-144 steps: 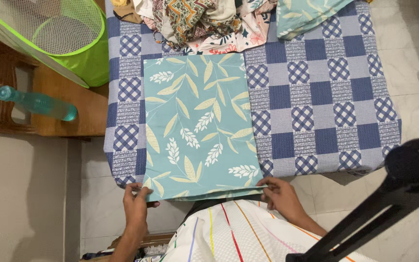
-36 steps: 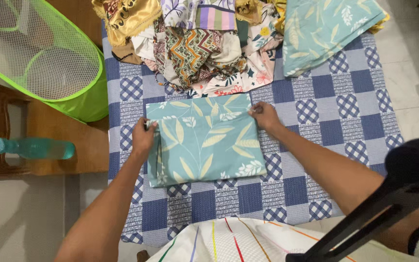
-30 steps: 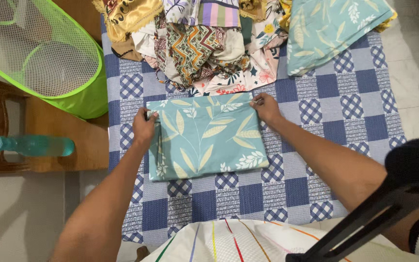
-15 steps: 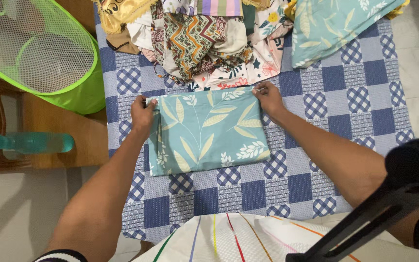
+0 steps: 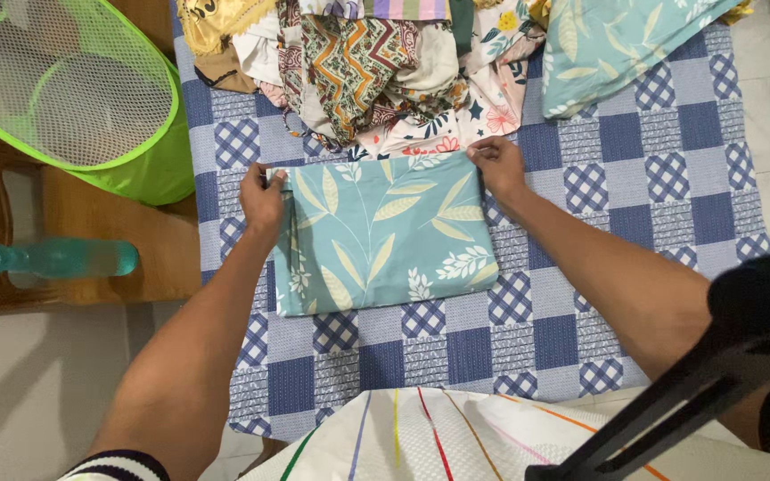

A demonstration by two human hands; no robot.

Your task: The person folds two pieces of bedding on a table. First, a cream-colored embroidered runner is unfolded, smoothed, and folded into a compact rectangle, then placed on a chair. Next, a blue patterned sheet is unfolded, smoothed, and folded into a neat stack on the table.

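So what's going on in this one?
A person stands at a table covered with a blue checked cloth. Both hands are on a folded teal leaf-print cloth: the left hand grips its far left corner, the right hand its far right corner. A heap of mixed patterned fabrics lies just beyond, with another teal leaf-print piece at the far right. A green mesh hamper sits to the left.

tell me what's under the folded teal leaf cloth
The folded teal leaf cloth lies on the blue checked cover, which shows all round it. Anything directly beneath is hidden. The left hand and right hand grip its far corners.
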